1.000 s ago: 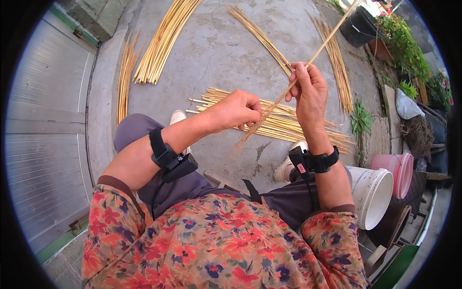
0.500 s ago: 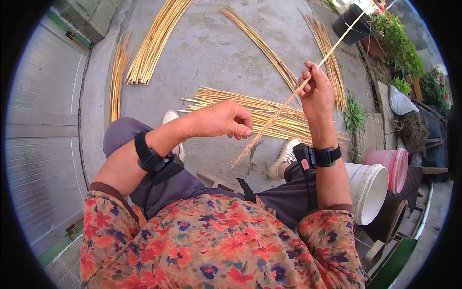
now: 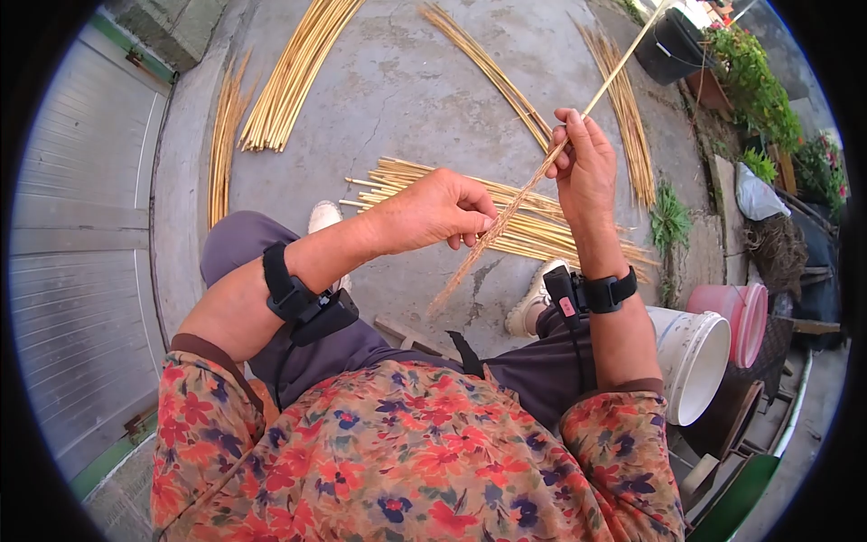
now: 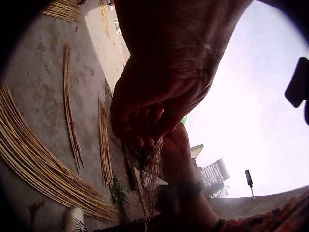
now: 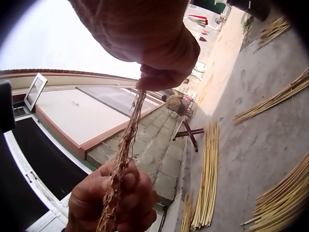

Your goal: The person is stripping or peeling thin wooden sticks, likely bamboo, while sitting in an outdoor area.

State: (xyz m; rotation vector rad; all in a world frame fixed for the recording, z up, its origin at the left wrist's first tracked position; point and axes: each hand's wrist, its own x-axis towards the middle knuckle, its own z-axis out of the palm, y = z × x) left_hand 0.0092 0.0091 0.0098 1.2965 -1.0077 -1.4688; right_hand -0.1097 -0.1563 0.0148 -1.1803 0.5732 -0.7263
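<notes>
A long pale reed stalk (image 3: 623, 63) with a brown feathery seed head (image 3: 465, 271) slants across the head view, tip down toward the person. The right hand (image 3: 587, 172) pinches it between thumb and fingers just where the plume begins. Midway along the plume, the left hand (image 3: 438, 212) has its thumb and curled fingertips on the strands; the right wrist view shows this hand (image 5: 116, 195) partly hidden behind the seed head. Below both hands, a bundle of cut stalks (image 3: 533, 237) lies crosswise on the concrete.
More stalk bundles lie farther out: a thick one (image 3: 298, 77), a thin one (image 3: 226, 154) by the metal door (image 3: 81, 199), and two toward the right. White bucket (image 3: 704, 361), pink bucket (image 3: 745, 316) and black bucket (image 3: 673, 45) line the right side near plants (image 3: 759, 86).
Half a second ago the left hand was drawn off to the left of the plume; now its fingertips are back on it. The right hand keeps its hold, shifted slightly.
</notes>
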